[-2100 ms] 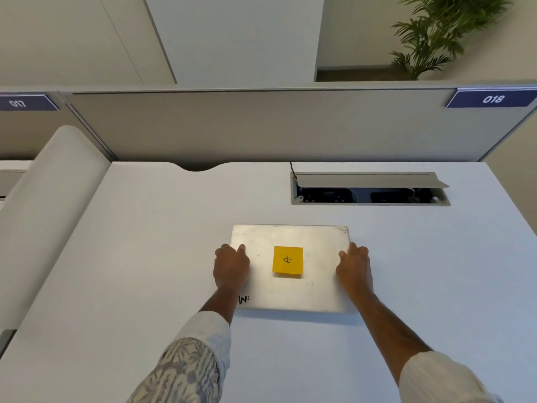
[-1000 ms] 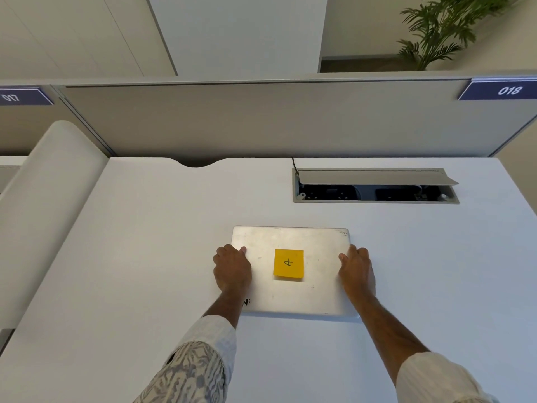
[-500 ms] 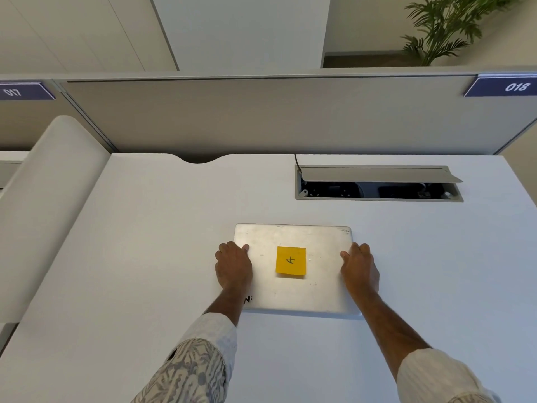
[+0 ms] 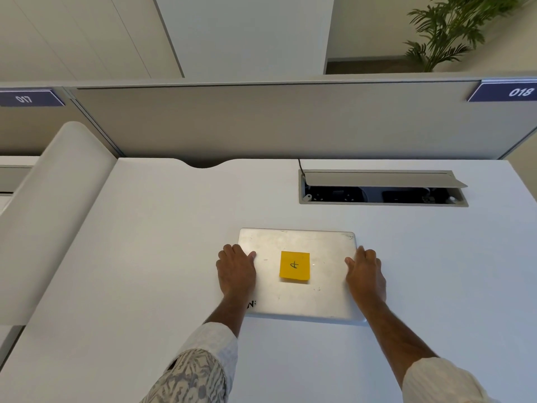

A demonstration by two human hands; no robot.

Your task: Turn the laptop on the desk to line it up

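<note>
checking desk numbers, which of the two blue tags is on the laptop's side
The 018 tag, upper right on the partition; the 017 tag sits beyond the divider, left.

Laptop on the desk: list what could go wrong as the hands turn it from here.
1. The left hand and right hand press only the side edges of the closed laptop; it may slip on the smooth desk and overshoot.
2. The yellow sticky note on the lid could get brushed off.
3. A wide swing may approach the open cable box.
</note>
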